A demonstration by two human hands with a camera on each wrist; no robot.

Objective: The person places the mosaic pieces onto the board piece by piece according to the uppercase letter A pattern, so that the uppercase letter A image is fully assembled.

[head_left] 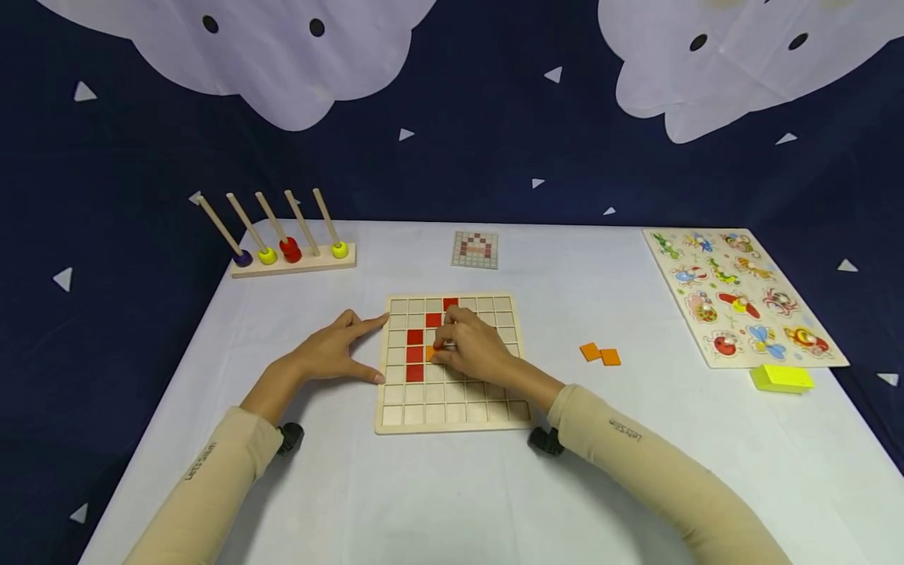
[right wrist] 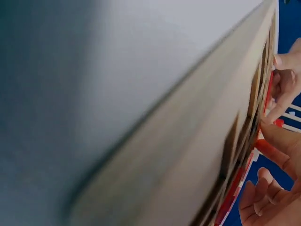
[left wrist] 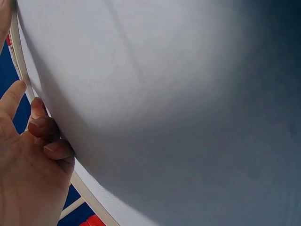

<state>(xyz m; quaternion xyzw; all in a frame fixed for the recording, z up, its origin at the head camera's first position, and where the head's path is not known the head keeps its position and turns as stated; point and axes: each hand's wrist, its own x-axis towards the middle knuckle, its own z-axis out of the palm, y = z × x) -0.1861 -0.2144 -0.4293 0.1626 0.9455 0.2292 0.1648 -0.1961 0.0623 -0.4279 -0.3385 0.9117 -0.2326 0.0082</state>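
Observation:
A square wooden grid board (head_left: pixel 452 412) lies mid-table, with several red tiles (head_left: pixel 415 355) set in its cells in a stepped line. My left hand (head_left: pixel 328 349) rests at the board's left edge, thumb and index finger spread apart against the rim. Over the middle of the grid, my right hand (head_left: pixel 475 345) pinches an orange tile (head_left: pixel 429 354) between thumb and index finger, low at a cell beside the red column. Part of that tile is hidden by the fingers. In the right wrist view, the right fingertips (right wrist: pixel 267 129) meet close at the board's surface.
Two loose orange tiles (head_left: pixel 600 355) lie right of the board. A small pattern card (head_left: pixel 475 249) is behind it. A bead-and-peg stand (head_left: pixel 295 265) stands back left. An insect picture board (head_left: pixel 741 298) and a yellow block (head_left: pixel 781 379) are at the right.

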